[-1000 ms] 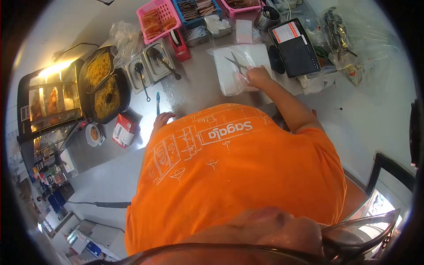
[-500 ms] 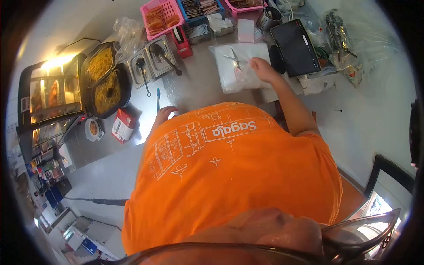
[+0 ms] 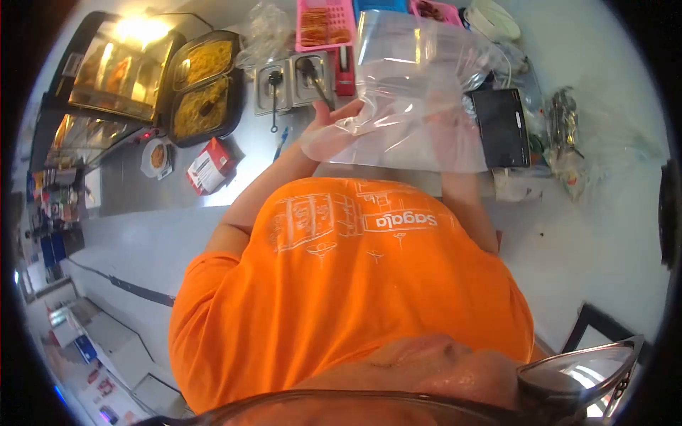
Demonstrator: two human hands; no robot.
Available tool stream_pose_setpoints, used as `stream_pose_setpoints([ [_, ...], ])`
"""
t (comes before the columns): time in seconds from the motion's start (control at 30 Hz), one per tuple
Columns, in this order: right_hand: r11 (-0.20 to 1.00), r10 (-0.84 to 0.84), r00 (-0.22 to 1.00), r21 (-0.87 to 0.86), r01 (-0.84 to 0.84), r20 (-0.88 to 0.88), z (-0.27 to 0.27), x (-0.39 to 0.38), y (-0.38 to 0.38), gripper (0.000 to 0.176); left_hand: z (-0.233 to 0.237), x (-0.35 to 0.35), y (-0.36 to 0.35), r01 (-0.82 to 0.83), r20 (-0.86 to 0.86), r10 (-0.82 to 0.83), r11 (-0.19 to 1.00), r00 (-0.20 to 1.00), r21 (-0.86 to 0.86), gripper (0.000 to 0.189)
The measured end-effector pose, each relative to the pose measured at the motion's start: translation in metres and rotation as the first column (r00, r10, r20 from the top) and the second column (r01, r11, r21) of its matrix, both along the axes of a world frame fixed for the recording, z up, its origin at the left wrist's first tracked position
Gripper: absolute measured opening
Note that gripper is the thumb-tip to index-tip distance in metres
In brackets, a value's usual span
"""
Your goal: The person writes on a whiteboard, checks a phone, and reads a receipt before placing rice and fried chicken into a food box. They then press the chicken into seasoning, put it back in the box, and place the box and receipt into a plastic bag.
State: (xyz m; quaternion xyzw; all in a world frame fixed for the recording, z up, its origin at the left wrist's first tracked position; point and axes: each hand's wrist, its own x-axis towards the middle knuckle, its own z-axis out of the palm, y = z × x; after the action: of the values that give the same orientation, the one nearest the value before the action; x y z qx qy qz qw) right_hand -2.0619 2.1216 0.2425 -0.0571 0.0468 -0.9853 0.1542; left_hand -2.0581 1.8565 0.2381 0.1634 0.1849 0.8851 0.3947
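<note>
A large clear plastic bag (image 3: 398, 78) is spread up off the counter in front of me, its film creased and shiny. My left hand (image 3: 334, 117) touches the bag's left edge, thumb and fingers apart, with film lying over part of the palm. Behind the film on the right is my right hand (image 3: 451, 124), blurred through the plastic; the bag hangs from it, though the fingertips are hard to make out. Whatever lies on the counter under the bag is mostly hidden.
Metal pans (image 3: 273, 89) with ladles stand beyond my left hand, near a blue pen (image 3: 282, 140). Farther left are a black food tray (image 3: 202, 106), a red-and-white box (image 3: 210, 168) and a lit warmer (image 3: 121, 67). A dark tablet (image 3: 501, 128) stands right.
The clear bag has been lifted and spread from the stack, where scissors lay. My left hand has moved from the counter's front edge up to the bag. The view has shifted.
</note>
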Motion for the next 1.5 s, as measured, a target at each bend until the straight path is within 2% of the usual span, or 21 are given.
stream_pose_setpoints([
  [0.03, 1.0, -0.007, 1.0, 0.009, 0.007, 0.002, -0.009, 0.006, -0.009, 0.035, 0.017, 0.003, 0.0, 0.01, 0.121, -0.054, 0.941, 0.991, 0.337, 0.092],
  [0.17, 0.957, 0.13, 0.991, -0.257, -0.134, -0.033, -0.049, 0.022, -0.001, 0.035, 0.004, -0.001, -0.06, -0.047, 0.085, 0.032, 0.982, 0.996, 0.183, 0.072],
  [0.27, 0.984, 0.164, 0.986, -0.073, -0.165, -0.019, -0.047, 0.044, 0.032, 0.032, -0.027, -0.016, -0.113, -0.255, -0.13, 0.222, 0.893, 0.966, -0.37, 0.064],
  [0.4, 0.914, -0.125, 0.989, 0.397, 0.086, 0.074, -0.02, 0.087, 0.008, 0.023, 0.012, 0.028, -0.134, -0.088, 0.103, 0.114, 0.97, 0.988, -0.227, 0.054],
  [0.43, 0.913, -0.119, 0.992, 0.399, 0.089, 0.051, -0.02, 0.095, 0.001, 0.024, 0.015, 0.037, -0.137, 0.076, 0.098, -0.071, 0.996, 0.993, -0.046, 0.053],
  [0.6, 0.908, -0.047, 0.995, 0.412, 0.079, -0.087, -0.021, 0.132, -0.039, 0.026, -0.011, 0.063, -0.171, -0.011, -0.027, 0.001, 0.922, 1.0, -0.388, 0.045],
  [0.67, 0.704, -0.019, 0.995, 0.708, -0.057, 0.099, -0.031, 0.144, -0.028, 0.031, -0.028, 0.066, -0.191, -0.038, -0.056, 0.009, 0.838, 0.998, -0.544, 0.038],
  [0.7, 0.455, -0.168, 0.984, 0.89, 0.017, 0.067, -0.046, 0.148, -0.034, 0.032, -0.016, 0.079, -0.193, -0.08, 0.002, 0.1, 0.807, 0.995, -0.585, 0.031],
  [0.77, -0.318, -0.449, 0.872, 0.947, 0.048, -0.195, -0.09, 0.156, -0.05, 0.033, -0.015, 0.093, -0.205, -0.155, -0.172, 0.007, 0.471, 0.985, -0.868, 0.029],
  [0.8, -0.716, -0.466, 0.754, 0.698, -0.014, -0.463, -0.107, 0.168, -0.058, 0.033, -0.015, 0.098, -0.211, -0.217, -0.244, -0.071, 0.269, 0.967, -0.938, 0.028],
  [0.87, -0.694, -0.437, 0.728, 0.713, 0.101, -0.529, -0.1, 0.201, -0.107, 0.03, -0.056, 0.111, -0.211, -0.384, -0.4, 0.06, 0.438, 0.914, -0.813, 0.029],
  [0.93, -0.373, -0.212, 0.872, 0.861, 0.345, -0.441, -0.069, 0.234, -0.185, 0.028, -0.064, 0.142, -0.2, -0.387, -0.339, 0.2, 0.621, 0.919, -0.682, 0.026],
  [1.0, -0.096, -0.113, 0.933, 0.939, 0.331, -0.341, -0.058, 0.26, -0.264, 0.029, -0.004, 0.189, -0.201, -0.165, -0.19, -0.011, 0.445, 0.982, -0.88, 0.027],
  [1.07, -0.246, 0.049, 0.954, 0.923, 0.297, -0.294, -0.052, 0.278, -0.303, 0.036, -0.055, 0.208, -0.185, 0.031, -0.058, -0.09, 0.762, 0.994, -0.647, 0.027],
  [1.13, -0.336, 0.134, 0.921, 0.857, 0.39, -0.366, -0.049, 0.284, -0.287, 0.038, -0.087, 0.195, -0.203, 0.012, -0.151, -0.199, 0.642, 0.968, -0.767, 0.02],
  [1.17, -0.38, 0.181, 0.902, 0.818, 0.433, -0.393, -0.05, 0.288, -0.268, 0.04, -0.095, 0.184, -0.221, -0.217, -0.387, -0.258, 0.509, 0.885, -0.833, 0.015],
  [1.2, -0.565, 0.167, 0.883, 0.692, 0.45, -0.438, -0.057, 0.293, -0.235, 0.037, -0.104, 0.172, -0.239, -0.453, -0.558, -0.349, 0.339, 0.753, -0.824, 0.011],
  [1.23, -0.726, 0.16, 0.862, 0.535, 0.432, -0.48, -0.066, 0.301, -0.197, 0.034, -0.107, 0.155, -0.263, -0.824, -0.743, -0.523, 0.128, 0.417, -0.552, 0.007],
  [1.3, -0.73, -0.103, 0.926, 0.66, 0.178, -0.363, -0.081, 0.329, -0.149, 0.031, -0.102, 0.127, -0.296, -0.761, -0.735, -0.216, -0.07, 0.642, -0.644, 0.011],
  [1.37, -0.782, -0.042, 0.911, 0.58, 0.226, -0.411, -0.081, 0.355, -0.158, 0.032, -0.101, 0.131, -0.29, -0.741, -0.736, -0.085, -0.054, 0.671, -0.669, 0.01],
  [1.5, -0.866, -0.091, 0.996, 0.494, -0.083, 0.008, -0.106, 0.38, -0.169, 0.042, -0.084, 0.144, -0.26, -0.868, -0.866, -0.09, 0.034, 0.491, -0.496, 0.003],
])
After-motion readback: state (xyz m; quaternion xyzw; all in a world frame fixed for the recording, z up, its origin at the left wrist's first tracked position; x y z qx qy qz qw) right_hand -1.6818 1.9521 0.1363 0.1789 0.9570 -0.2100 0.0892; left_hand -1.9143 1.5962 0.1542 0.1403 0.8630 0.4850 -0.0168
